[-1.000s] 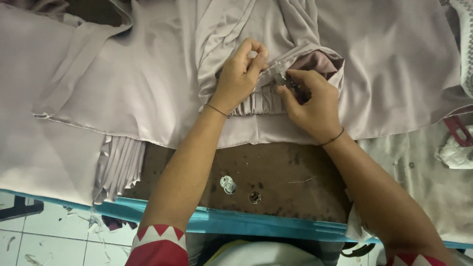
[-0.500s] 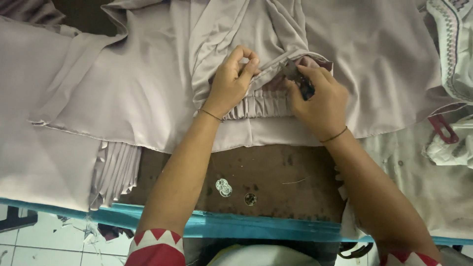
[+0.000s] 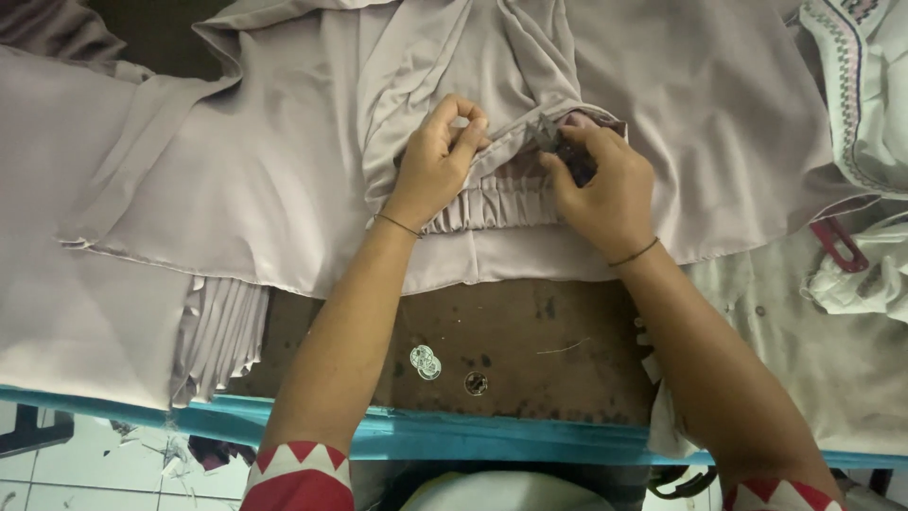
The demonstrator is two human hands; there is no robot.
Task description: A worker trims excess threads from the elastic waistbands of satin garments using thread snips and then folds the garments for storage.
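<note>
pinching a fold of the pale grey garment point(image 3: 284, 180), your left hand point(image 3: 437, 161) is keeping its grip closed on the cloth. your right hand point(image 3: 605, 185) is clenching a small dark tool point(image 3: 558, 144) against the gathered waistband point(image 3: 492, 203). the garment is lying spread over the brown tabletop point(image 3: 530, 331), with two coins point(image 3: 425, 361) resting near its blue edge.

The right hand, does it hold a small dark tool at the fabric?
Yes, the right hand grips a small dark tool against the folded edge of the pale fabric.
</note>
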